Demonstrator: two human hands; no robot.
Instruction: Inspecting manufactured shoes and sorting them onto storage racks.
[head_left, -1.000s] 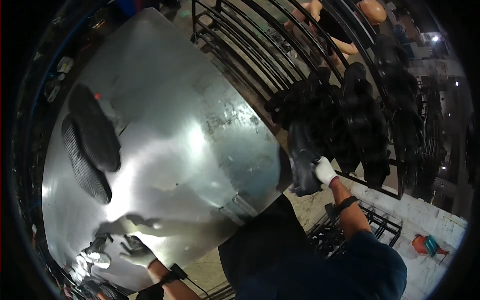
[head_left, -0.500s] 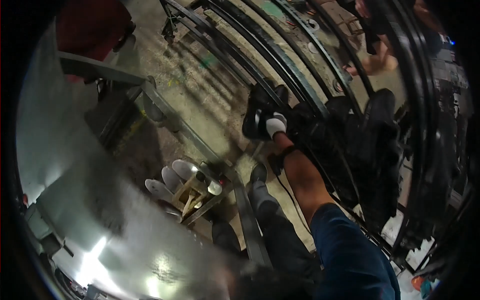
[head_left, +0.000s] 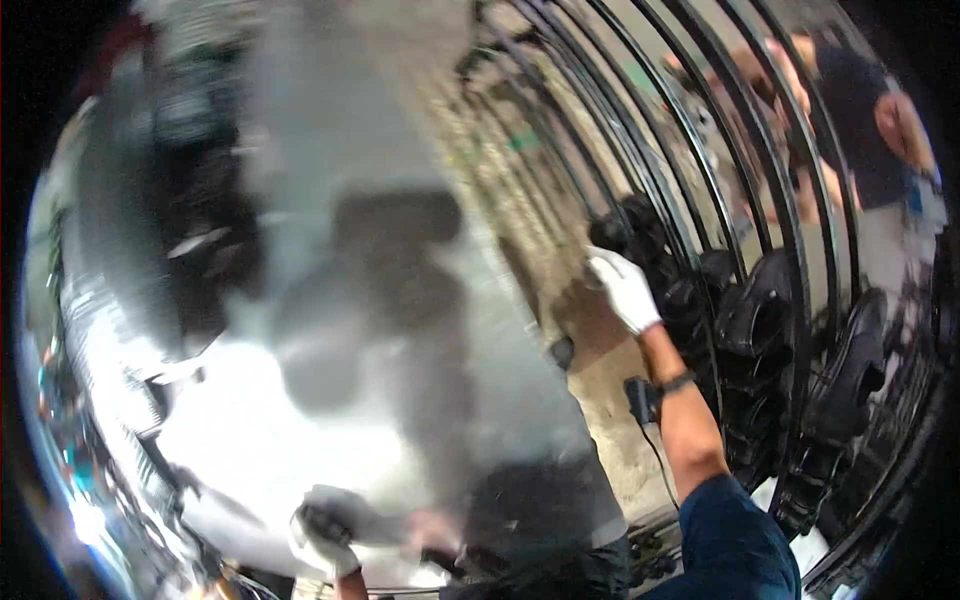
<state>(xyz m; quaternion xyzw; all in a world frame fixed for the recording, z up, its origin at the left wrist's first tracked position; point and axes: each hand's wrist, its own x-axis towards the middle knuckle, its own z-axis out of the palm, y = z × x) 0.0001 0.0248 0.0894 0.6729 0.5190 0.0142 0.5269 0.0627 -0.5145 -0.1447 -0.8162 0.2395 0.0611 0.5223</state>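
Observation:
A large shiny metal sheet [head_left: 330,300] fills the left and middle of the view, blurred and reflecting dark shapes. My left hand [head_left: 325,535], in a pale glove, grips the sheet's lower edge near the bottom of the picture. My right hand [head_left: 622,288], in a white glove, reaches out to the right and rests against a black moulded part [head_left: 640,235] hanging on a black bar rack [head_left: 760,200]. Whether its fingers close on that part is hidden. A dark band sits on my right wrist [head_left: 678,382].
More black moulded parts [head_left: 760,320] hang in rows along the rack on the right. Another person [head_left: 880,130] in a dark top stands behind the bars at the upper right. A worn concrete floor [head_left: 600,400] shows between sheet and rack.
The view has swung and the metal sheet now covers the left and middle again, hiding the floor and stand seen before. My right hand stays at the black parts on the rack.

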